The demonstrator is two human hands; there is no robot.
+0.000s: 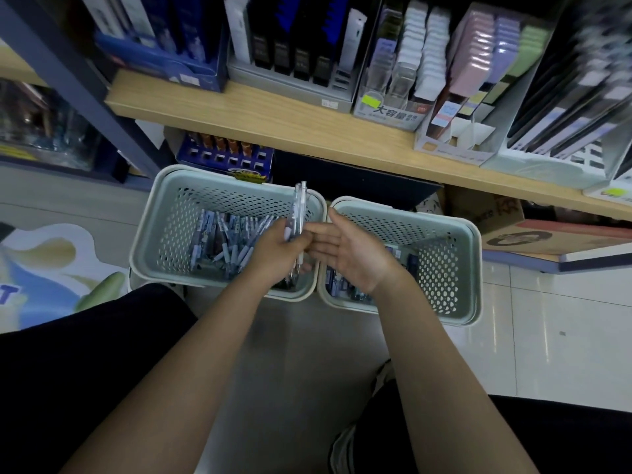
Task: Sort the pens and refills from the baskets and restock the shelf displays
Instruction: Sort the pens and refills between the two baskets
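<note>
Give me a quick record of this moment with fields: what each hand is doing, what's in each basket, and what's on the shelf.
left hand: grips a bunch of clear pens, tips down, over the left basket
right hand: open, palm up, holds nothing, beside the left hand
left basket: on the floor, holds loose pens and packs
right basket: touching the left one, holds a few packs, mostly hidden by the right hand
shelf: wooden, above the baskets, with display boxes of stationery
</note>
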